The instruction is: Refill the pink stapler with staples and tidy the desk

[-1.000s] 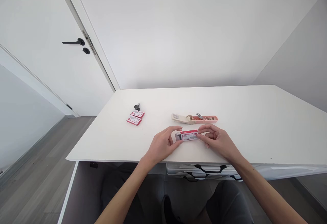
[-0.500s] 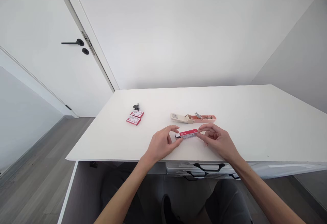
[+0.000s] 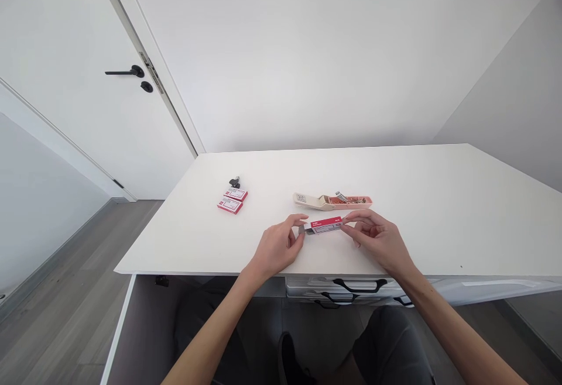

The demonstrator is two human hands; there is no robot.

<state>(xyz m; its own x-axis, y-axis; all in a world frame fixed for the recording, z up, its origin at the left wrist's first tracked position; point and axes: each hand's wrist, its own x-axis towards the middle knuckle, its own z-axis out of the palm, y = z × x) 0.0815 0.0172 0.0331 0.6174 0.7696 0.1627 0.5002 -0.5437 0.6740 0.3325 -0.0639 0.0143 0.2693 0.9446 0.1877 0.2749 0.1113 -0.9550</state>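
A small red-and-white cardboard box is held just above the white tabletop, with its left end open and a flap sticking out. My right hand pinches the box's right end between thumb and fingers. At the open end, my left hand has its thumb and forefinger closed on a greyish end piece, which looks like the flap. Whether anything pokes out of the box there is too small to tell. Just behind my hands lies an opened pink case with a cream lid, holding small metal and orange pieces.
Two more red-and-white boxes lie at the left of the tabletop, with black binder clips behind them. Drawers with black handles sit below the front edge. A wall stands behind, and a door is at left.
My left thumb has slid left from the box's side to its open end. The box has shifted slightly right and up, and its open end shows more clearly.
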